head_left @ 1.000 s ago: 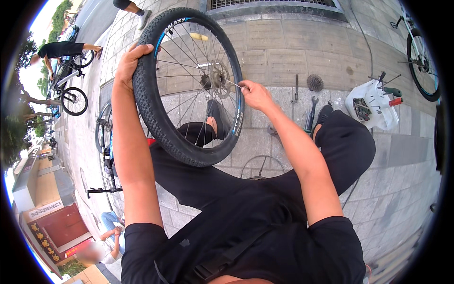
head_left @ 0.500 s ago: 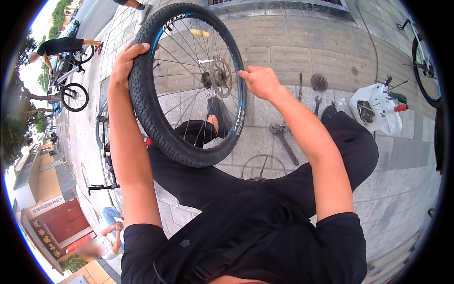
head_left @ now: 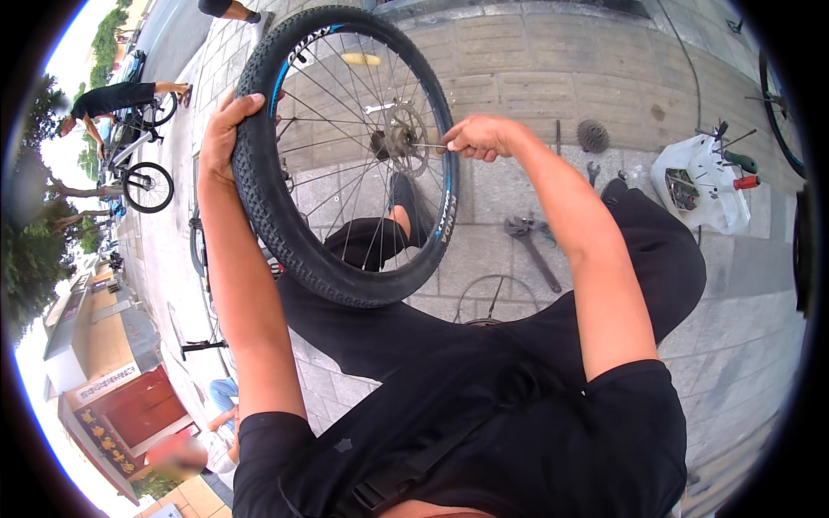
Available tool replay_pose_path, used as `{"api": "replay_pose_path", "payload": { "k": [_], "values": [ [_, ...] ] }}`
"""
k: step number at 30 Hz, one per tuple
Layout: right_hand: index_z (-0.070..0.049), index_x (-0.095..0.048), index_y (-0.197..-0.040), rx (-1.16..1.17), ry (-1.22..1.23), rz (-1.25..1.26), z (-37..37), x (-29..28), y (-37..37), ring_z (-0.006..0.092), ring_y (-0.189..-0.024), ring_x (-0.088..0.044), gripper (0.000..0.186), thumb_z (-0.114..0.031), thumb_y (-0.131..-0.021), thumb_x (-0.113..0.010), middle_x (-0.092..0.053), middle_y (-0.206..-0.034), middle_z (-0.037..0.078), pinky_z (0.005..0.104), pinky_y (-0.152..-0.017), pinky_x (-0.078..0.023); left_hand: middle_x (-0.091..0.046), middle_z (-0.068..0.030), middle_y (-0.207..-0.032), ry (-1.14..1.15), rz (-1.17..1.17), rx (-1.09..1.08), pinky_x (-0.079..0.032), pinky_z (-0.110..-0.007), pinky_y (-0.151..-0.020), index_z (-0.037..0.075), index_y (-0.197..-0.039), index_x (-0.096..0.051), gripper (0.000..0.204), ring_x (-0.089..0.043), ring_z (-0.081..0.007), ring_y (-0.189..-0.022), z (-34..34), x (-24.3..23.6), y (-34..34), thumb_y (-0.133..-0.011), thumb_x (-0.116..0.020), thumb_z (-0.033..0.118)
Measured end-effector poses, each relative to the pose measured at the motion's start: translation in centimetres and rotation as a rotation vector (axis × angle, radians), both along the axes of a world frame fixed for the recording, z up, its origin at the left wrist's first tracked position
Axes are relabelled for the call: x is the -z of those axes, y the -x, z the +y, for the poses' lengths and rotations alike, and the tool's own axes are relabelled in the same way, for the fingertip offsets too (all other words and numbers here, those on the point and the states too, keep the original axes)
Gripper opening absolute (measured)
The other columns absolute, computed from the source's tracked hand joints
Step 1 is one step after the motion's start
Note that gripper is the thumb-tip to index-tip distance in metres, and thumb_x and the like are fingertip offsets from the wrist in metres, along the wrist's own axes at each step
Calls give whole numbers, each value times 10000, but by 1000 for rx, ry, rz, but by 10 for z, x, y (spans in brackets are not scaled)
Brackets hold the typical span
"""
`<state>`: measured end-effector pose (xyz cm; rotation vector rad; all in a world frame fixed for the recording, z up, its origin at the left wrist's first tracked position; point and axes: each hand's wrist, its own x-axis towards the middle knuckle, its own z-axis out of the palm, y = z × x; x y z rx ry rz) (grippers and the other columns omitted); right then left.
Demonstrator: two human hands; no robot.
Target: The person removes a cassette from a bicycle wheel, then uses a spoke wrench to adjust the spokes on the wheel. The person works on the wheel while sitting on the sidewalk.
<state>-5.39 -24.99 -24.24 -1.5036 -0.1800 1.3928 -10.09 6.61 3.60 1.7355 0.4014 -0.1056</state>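
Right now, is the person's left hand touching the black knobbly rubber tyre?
Touching: the head view shows the left hand gripping the black knobbly rubber tyre at its outer edge, with no gap between skin and tread.

Moved the right hand (head_left: 480,138) higher and slightly right in the frame since the first picture. Bared a clear length of the thin metal tool (head_left: 432,145) between fingertips and hub, nearly hidden half a second ago. Carried the right forearm (head_left: 591,220) up and right, uncovering the adjustable wrench (head_left: 533,252) at centre right and covering most of the long rod (head_left: 559,132) and the spanner (head_left: 593,175). Lowered the left hand (head_left: 221,142) a little, at upper left. Turned the wheel (head_left: 256,194) slightly broader to view. Pushed the white container (head_left: 730,207) and cassette (head_left: 593,135) further right, cropping the far-right bicycle (head_left: 781,116).
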Motion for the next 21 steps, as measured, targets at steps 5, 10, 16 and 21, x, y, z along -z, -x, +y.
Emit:
{"api": "replay_pose_path", "payload": {
  "k": [5,10,16,21],
  "values": [
    [-132,-608,-1341,133,-338,436,3,42,26,17,-503,-294,335,-199,-1017,-559,-368,-686,-83,208,-417,-204,-723,-156,-1071,-12,13,4,-575,-271,-597,-38,-1281,-598,447,-694,-184,-733,2,-1,1,-878,-665,144],
    [-153,-598,-1285,447,-624,763,27,41,88,15,-490,-294,245,-194,-1058,-518,-393,-697,-75,191,-395,-214,-724,-151,-1065,-28,10,8,-573,-267,-590,-33,-1273,-600,435,-690,-175,-725,-1,-2,4,-885,-663,151],
    [-168,-604,-1201,771,-833,997,59,31,132,55,-477,-307,183,-176,-1076,-470,-399,-687,-48,218,-391,-240,-729,-159,-1067,-65,12,24,-576,-257,-575,-42,-1249,-602,417,-698,-177,-722,-5,-5,1,-892,-671,162],
    [-166,-606,-1274,844,-673,729,46,27,139,56,-490,-334,241,-190,-1055,-507,-424,-694,-40,226,-408,-264,-733,-171,-1074,-71,51,79,-589,-254,-585,-49,-1223,-616,395,-717,-197,-726,10,-4,-5,-910,-674,185]
  ]
}}
